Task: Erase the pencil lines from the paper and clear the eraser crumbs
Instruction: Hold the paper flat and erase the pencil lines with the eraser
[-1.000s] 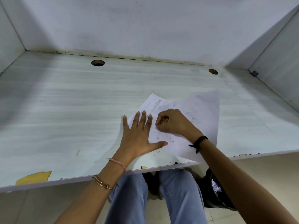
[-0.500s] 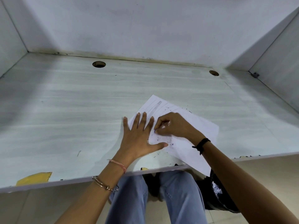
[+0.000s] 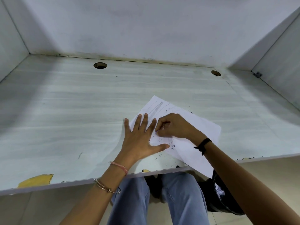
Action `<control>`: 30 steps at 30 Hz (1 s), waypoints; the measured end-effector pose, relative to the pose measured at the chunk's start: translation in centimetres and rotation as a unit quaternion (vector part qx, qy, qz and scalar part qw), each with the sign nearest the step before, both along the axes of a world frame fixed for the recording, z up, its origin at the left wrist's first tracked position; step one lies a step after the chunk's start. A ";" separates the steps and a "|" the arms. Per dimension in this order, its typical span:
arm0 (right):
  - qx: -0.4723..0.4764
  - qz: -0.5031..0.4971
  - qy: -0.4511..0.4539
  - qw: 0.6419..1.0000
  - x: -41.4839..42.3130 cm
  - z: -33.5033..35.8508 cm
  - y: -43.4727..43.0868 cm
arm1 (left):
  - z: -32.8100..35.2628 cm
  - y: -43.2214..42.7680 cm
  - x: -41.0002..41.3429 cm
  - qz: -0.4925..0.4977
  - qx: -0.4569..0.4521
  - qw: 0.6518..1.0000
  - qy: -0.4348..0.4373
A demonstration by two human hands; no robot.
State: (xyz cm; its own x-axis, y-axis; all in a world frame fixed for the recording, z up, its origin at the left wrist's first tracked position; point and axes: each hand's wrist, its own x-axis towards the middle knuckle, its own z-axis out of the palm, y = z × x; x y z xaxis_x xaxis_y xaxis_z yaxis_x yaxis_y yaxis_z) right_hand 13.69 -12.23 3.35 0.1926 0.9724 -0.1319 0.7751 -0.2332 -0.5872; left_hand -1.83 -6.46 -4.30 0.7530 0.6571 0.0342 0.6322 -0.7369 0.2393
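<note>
A white sheet of paper [image 3: 201, 137] lies skewed on the pale desk [image 3: 81, 111], its near corner hanging past the front edge. Grey pencil lines [image 3: 156, 108] show near its far corner. My left hand [image 3: 139, 140] rests flat on the sheet's left side, fingers spread. My right hand [image 3: 175, 125] is curled just right of it and pinches a small eraser [image 3: 157, 131], almost wholly hidden, against the paper. Dark eraser crumbs [image 3: 170, 146] lie scattered on the paper and desk below my hands.
Two round cable holes [image 3: 100, 65] [image 3: 215, 73] sit near the back wall. Side panels close in the desk left and right. A yellow chipped patch [image 3: 36, 180] marks the front edge. My knees and a dark bag [image 3: 222, 197] are under the desk.
The paper's raised right part has settled flat on the desk. My right hand has slid slightly down and left while rubbing. My left hand has stayed in place.
</note>
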 end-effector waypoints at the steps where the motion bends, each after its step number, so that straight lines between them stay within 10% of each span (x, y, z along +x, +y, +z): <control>1: -0.005 0.002 -0.002 1.000 0.1 0.0 0.1 | 0.0 0.0 0.0 0.001 -0.001 1.000 0.002; 24: 0.059 -0.149 0.047 0.986 3.5 -0.9 0.9 | 0.6 0.0 -0.1 0.001 -0.017 1.000 0.021; 30: 0.142 -0.236 0.336 0.901 4.8 -2.3 -1.6 | 1.4 -0.2 0.8 0.043 -0.010 0.999 -0.015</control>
State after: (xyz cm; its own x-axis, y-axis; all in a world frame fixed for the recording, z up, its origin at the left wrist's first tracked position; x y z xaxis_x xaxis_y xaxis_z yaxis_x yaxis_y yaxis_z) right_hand 18.54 -13.87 1.01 0.5635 0.8157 -0.1311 0.0768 -0.2097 -0.9747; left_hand -1.03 -6.64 -2.88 0.6933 0.7194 0.0417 0.6849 -0.6758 0.2724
